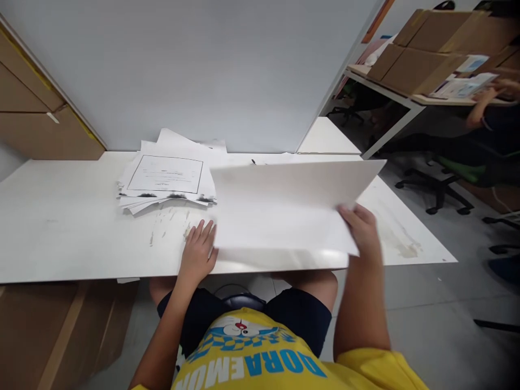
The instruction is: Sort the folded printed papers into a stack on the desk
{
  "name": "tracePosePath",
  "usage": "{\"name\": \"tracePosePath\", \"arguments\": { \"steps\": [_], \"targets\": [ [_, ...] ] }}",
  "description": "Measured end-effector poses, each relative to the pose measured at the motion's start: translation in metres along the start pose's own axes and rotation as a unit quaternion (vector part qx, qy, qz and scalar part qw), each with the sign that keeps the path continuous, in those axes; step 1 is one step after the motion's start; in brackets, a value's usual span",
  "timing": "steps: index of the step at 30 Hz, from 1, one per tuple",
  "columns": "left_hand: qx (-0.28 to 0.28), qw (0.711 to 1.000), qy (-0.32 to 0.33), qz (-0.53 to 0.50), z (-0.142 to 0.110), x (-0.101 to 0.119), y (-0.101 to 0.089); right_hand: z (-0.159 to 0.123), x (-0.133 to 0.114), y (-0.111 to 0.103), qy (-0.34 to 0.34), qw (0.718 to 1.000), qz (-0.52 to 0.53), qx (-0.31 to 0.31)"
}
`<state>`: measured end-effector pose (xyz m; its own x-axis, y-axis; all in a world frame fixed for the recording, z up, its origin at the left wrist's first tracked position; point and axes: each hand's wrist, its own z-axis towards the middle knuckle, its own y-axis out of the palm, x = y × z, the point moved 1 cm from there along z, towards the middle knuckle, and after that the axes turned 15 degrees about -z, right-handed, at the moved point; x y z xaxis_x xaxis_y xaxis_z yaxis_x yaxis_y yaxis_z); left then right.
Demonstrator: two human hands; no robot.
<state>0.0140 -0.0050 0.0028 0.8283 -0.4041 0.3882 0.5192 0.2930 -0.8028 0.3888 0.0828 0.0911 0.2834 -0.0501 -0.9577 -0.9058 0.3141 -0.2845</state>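
A large white sheet of paper [284, 208] is lifted and tilted above the near edge of the white table [65, 227]. My right hand [363, 230] grips its lower right corner, fingers closed on it. My left hand [199, 249] lies on the table at the sheet's lower left corner, fingers stretched out and touching its edge. A loose stack of printed papers [166, 181] rests further back on the left, its top page bearing a framed form.
A grey partition [195, 70] stands behind the table. Cardboard boxes [36, 114] sit at the far left and on a shelf table [426, 54] at the right. Office chairs [447, 179] and another person's arm [483, 103] are at the right.
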Motion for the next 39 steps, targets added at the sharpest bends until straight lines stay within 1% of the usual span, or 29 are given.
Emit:
{"name": "tracePosePath", "arguments": {
  "steps": [1,4,6,8,9,10,11,12,13,14,16,18,20,22,24,26,28,30,32,35,39],
  "targets": [
    [0.001,1.000,-0.002,-0.003,0.000,0.000,0.000,0.013,-0.004,0.026,-0.005,1.000,0.024,-0.013],
    [0.001,1.000,-0.011,-0.010,-0.001,0.000,0.001,0.039,-0.018,0.121,0.002,0.990,0.075,-0.117],
    [0.001,1.000,-0.015,-0.011,-0.001,0.000,0.001,0.045,-0.029,0.185,-0.004,0.983,0.062,-0.171],
    [0.003,1.000,-0.016,-0.012,-0.001,-0.001,0.001,0.042,-0.041,0.240,-0.025,0.978,-0.007,-0.209],
    [0.006,1.000,-0.016,-0.012,-0.001,-0.002,0.001,0.040,-0.045,0.262,-0.038,0.972,-0.059,-0.222],
    [0.009,1.000,-0.015,-0.013,-0.001,-0.003,0.001,0.037,-0.049,0.280,-0.042,0.970,-0.083,-0.223],
    [0.012,1.000,-0.013,-0.014,0.000,-0.004,0.001,0.034,-0.051,0.294,-0.048,0.970,-0.104,-0.216],
    [0.016,1.000,-0.010,-0.015,0.000,-0.005,0.001,0.032,-0.052,0.304,-0.059,0.970,-0.128,-0.200],
    [0.018,1.000,-0.005,-0.015,0.001,-0.007,0.001,0.031,-0.051,0.309,-0.074,0.969,-0.160,-0.175],
    [0.020,1.000,-0.001,-0.016,0.001,-0.008,0.002,0.030,-0.049,0.310,-0.095,0.963,-0.202,-0.151],
    [0.024,1.000,0.005,-0.017,0.002,-0.011,0.003,0.032,-0.042,0.299,-0.146,0.936,-0.301,-0.110],
    [0.028,0.999,0.011,-0.018,0.002,-0.012,0.004,0.040,-0.030,0.272,-0.190,0.900,-0.384,-0.084],
    [0.032,0.999,0.019,-0.015,0.002,-0.013,0.004,0.054,-0.014,0.233,-0.213,0.866,-0.449,-0.050],
    [0.037,0.999,0.029,-0.011,0.003,-0.013,0.004,0.070,0.006,0.188,-0.203,0.839,-0.505,-0.009],
    [0.044,0.998,0.041,-0.008,0.005,-0.013,0.003,0.083,0.027,0.146,-0.160,0.822,-0.546,0.000],
    [0.047,0.998,0.049,-0.006,0.007,-0.013,0.002,0.089,0.047,0.112,-0.117,0.818,-0.563,-0.014],
    [0.046,0.998,0.051,-0.005,0.008,-0.014,0.002,0.088,0.060,0.088,-0.098,0.820,-0.564,-0.013],
    [0.047,0.998,0.048,-0.002,0.009,-0.014,0.002,0.081,0.066,0.073,-0.099,0.820,-0.564,0.011],
    [0.049,0.998,0.045,0.004,0.010,-0.014,0.002,0.074,0.065,0.064,-0.100,0.816,-0.569,0.025],
    [0.045,0.998,0.038,0.011,0.010,-0.014,0.002,0.067,0.057,0.058,-0.100,0.807,-0.581,0.016],
    [0.039,0.998,0.038,0.020,0.010,-0.015,0.001,0.067,0.048,0.056,-0.111,0.797,-0.594,-0.010]
  ]
}}
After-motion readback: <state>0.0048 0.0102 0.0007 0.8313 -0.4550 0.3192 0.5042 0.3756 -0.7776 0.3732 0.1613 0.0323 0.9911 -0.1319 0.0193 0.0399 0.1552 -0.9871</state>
